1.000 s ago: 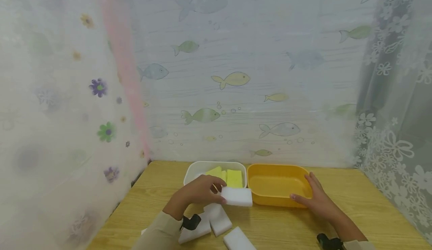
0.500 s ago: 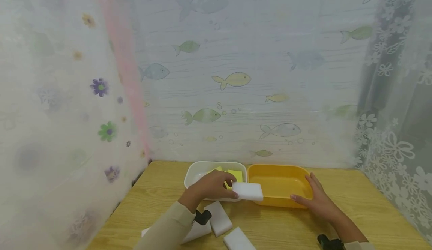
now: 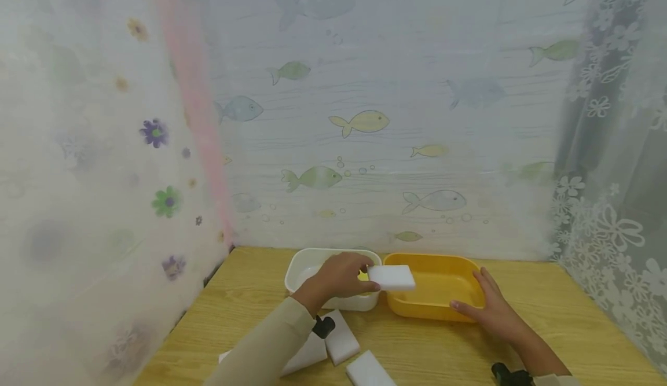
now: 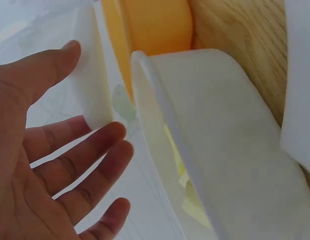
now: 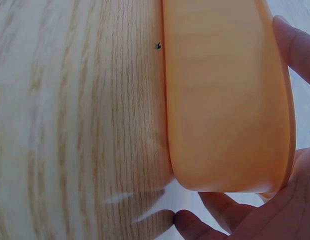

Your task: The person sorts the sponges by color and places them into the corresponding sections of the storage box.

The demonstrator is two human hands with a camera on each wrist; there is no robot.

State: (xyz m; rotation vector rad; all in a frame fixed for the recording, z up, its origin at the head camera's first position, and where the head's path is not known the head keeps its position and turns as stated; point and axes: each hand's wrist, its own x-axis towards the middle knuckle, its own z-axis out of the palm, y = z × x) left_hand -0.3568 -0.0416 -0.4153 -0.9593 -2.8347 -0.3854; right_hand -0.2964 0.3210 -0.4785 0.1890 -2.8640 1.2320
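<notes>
My left hand (image 3: 339, 277) pinches a white sponge block (image 3: 394, 278) between thumb and fingers. It holds the sponge in the air above the meeting rims of a white tub (image 3: 351, 304) and an orange-yellow tub (image 3: 429, 312). In the left wrist view, the thumb lies on one face of the sponge and fingertips touch the opposite side. Yellow sponges (image 4: 194, 204) lie in the white tub, mostly hidden by my left hand in the head view. My right hand (image 3: 492, 311) holds the right end of the orange-yellow tub, thumb at the front rim, fingers round the end.
Several white sponge blocks (image 3: 343, 339) lie on the wooden table (image 3: 448, 357) before the tubs, some partly covered by the left sleeve (image 3: 266, 342). Behind the tubs hangs a fish-print curtain (image 3: 365, 201). Another curtain (image 3: 104, 201) closes off the left side.
The left hand has carried the white sponge up and to the right, from before the white tub to above the gap between the tubs. The right hand stays at the orange-yellow tub.
</notes>
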